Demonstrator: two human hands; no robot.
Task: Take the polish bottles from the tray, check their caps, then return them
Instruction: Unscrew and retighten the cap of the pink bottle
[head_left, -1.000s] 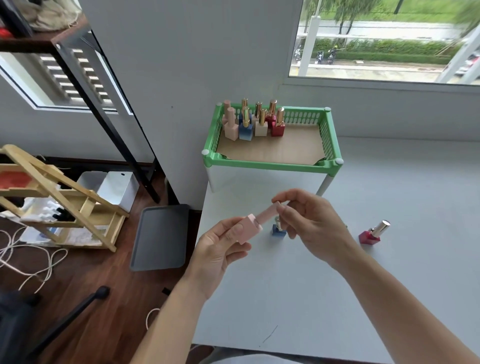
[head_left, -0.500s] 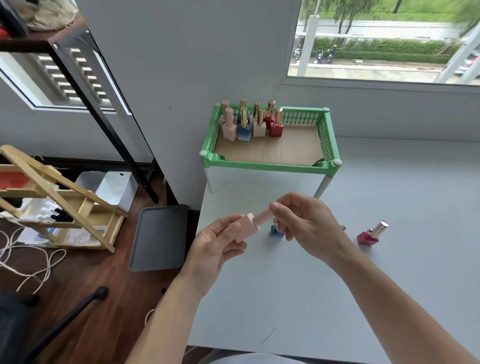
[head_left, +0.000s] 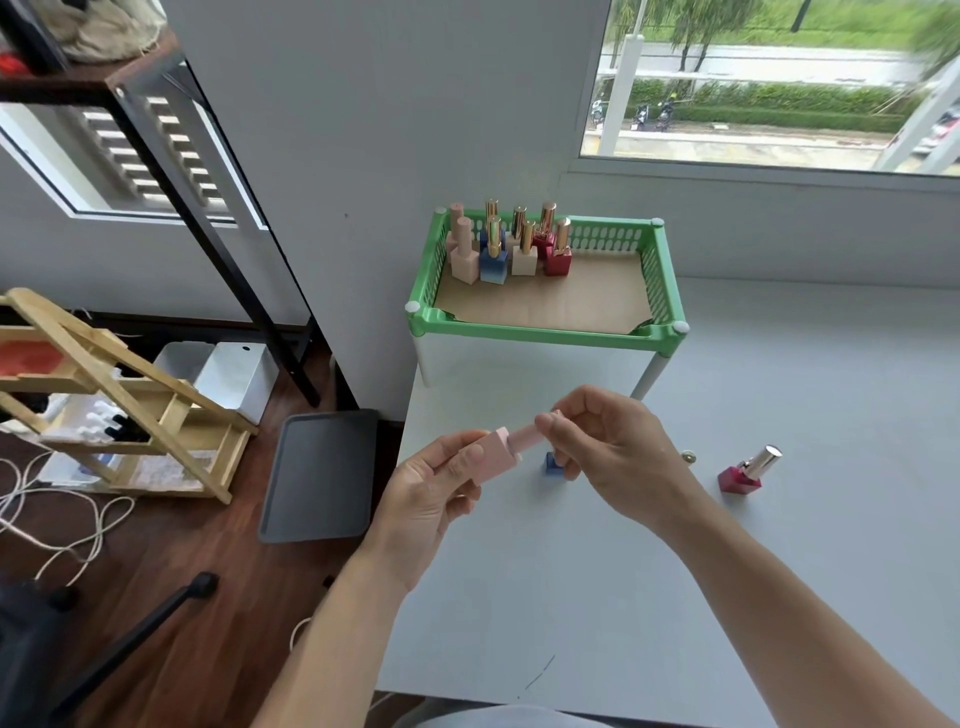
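While both hands are raised above the white table (head_left: 779, 519), they share one pink polish bottle (head_left: 497, 457), held nearly horizontal w/ the cap pointing right. The left hand (head_left: 431, 499) is closed on the square pink body, thumb on top, other fingers curled under. The right hand (head_left: 613, 452) is closed on the pink cap (head_left: 525, 435), pinched btw. thumb and forefinger; the remaining fingers are bent loosely. Whether the cap is tight or loose, I cannot tell.

Behind the right hand, a small blue bottle (head_left: 554, 463) stands on the table, mostly hidden. To the right, well apart from the hands, a red bottle (head_left: 740, 477) w/ silver cap stands on the table, looking tilted. A small round metal thing (head_left: 689, 457) lies just beside the right wrist.

At the far side is the green tray (head_left: 540, 332) on white legs. In its back-left corner approx. eight bottles (head_left: 511, 244) stand upright, close together: pink, blue, cream, red, most w/ gold caps.
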